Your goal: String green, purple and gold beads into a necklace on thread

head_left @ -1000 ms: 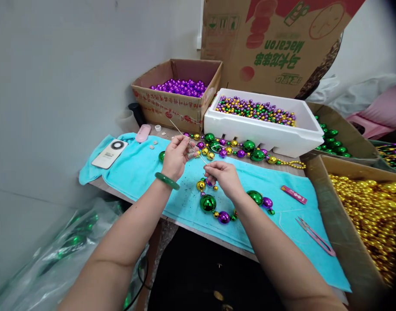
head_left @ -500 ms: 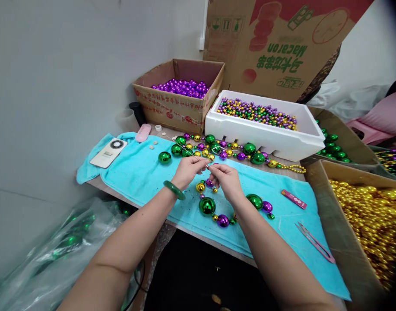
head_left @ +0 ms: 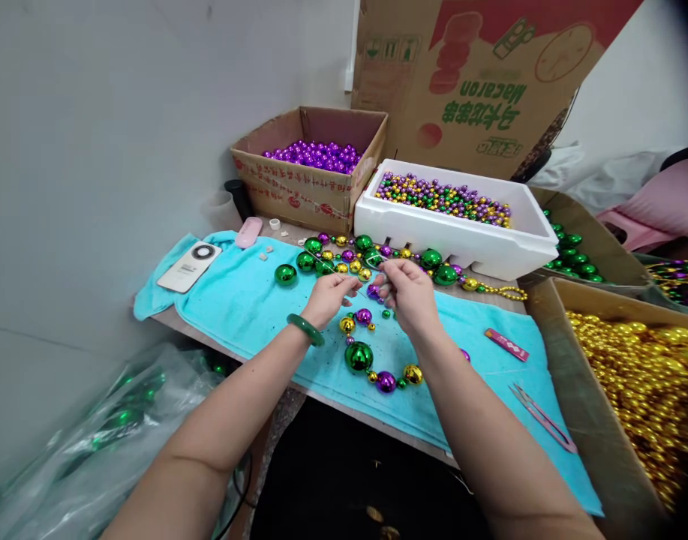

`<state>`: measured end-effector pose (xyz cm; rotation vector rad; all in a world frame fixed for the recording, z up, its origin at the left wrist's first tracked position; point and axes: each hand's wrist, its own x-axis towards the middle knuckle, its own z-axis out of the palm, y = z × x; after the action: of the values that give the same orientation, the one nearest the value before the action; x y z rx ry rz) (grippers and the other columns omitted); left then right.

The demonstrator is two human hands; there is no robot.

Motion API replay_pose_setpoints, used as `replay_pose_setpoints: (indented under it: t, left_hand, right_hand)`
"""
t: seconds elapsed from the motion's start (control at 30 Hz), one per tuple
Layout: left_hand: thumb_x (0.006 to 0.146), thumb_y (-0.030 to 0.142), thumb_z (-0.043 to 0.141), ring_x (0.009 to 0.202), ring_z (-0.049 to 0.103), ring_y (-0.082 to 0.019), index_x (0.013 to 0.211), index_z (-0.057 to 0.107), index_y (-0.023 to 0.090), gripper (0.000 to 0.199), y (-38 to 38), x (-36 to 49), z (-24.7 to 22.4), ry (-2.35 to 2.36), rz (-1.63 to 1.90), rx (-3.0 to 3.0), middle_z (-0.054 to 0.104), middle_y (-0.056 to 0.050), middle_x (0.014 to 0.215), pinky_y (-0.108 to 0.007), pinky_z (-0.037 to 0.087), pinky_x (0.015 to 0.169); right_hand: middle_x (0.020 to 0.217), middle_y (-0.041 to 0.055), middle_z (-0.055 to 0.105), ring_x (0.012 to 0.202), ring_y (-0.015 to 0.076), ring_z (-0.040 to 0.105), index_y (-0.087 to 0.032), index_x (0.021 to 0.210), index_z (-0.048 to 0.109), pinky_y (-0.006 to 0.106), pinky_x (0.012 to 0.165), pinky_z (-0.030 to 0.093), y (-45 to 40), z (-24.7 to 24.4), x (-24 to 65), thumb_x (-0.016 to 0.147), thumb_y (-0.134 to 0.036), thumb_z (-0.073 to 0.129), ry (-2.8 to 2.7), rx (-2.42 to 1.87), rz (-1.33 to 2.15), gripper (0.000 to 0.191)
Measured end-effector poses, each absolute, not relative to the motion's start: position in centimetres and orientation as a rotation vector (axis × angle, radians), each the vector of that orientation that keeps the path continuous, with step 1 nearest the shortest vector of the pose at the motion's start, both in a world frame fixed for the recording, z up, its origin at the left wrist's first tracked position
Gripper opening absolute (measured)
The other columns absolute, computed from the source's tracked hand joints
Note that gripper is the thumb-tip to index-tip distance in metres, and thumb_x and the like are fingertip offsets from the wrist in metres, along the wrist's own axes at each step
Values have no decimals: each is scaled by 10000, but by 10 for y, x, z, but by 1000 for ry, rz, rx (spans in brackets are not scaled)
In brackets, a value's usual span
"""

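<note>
My left hand (head_left: 333, 294), with a green bangle (head_left: 305, 330) on its wrist, is closed in a pinch on a thin needle-like wire (head_left: 319, 262) that slants up to the left. To its right, my right hand (head_left: 407, 291) is also pinched; what its fingertips hold is too fine to make out. Below the hands, a curved string of shiny beads lies on the turquoise towel (head_left: 253, 300), including a large green bead (head_left: 359, 357), a purple bead (head_left: 386, 382) and a gold bead (head_left: 413, 374). My right forearm hides part of the string.
Behind lies a finished-looking bead strand (head_left: 431, 259). A carton of purple beads (head_left: 236, 165) and a white foam box (head_left: 456, 244) stand at the back. Gold beads fill a carton (head_left: 551, 360) at right. Thread snips (head_left: 543, 420), a pink packet (head_left: 506, 345) and a phone (head_left: 189, 266) rest on the towel.
My right hand has moved right and slightly up, away from my left hand; their fingertips were together before. The left hand stays nearly in place, pinching the wire.
</note>
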<state>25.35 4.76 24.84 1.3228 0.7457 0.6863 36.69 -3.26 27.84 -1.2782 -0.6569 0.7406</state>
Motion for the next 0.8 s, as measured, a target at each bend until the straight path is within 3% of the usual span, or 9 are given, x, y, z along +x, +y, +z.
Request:
replay_pose_setpoints:
  t: [0.17,0.37,0.53,0.67,0.8]
  left_hand:
    - [749,334,618,820,605,-161,838,710,136,236,44,256,242,662,583,1436,686,-91,898,-223,476,575]
    - [775,302,580,712,611,-126,792,697,139,202,39,262,252,553,554,1654,689,-82,858,-182,430,478]
    - [826,297,519,556,605,-85,910,586,139,191,30,269,270,430,542,1444,680,-74,864,-178,435,438]
    - [791,295,575,547,573,-72,859,596,130,179,24,270,279,420,534,1426,655,-39,740,-175,440,469]
    - [735,230,618,618,578,-88,815,649,138,126,18,266,287,352,440,1543,654,-47,760,-163,409,459]
  right_hand:
    - [529,-52,516,398,63,463,-189,770,563,172,326,280,-48,329,381,765,-376,646,-849,-1157,590,204]
    - [521,-56,484,397,55,444,-204,728,550,174,321,247,-65,383,395,821,-268,611,-907,-1035,336,128]
    - [560,-56,494,435,51,471,-229,763,544,176,365,285,-65,400,397,866,-366,564,-1001,-1077,244,172]
    - [567,-40,506,444,63,481,-227,764,531,196,382,314,-58,414,403,863,-371,578,-1049,-1040,230,180]
    - [569,-44,492,441,61,482,-221,726,514,195,379,304,-49,436,410,877,-237,546,-1019,-946,275,156]
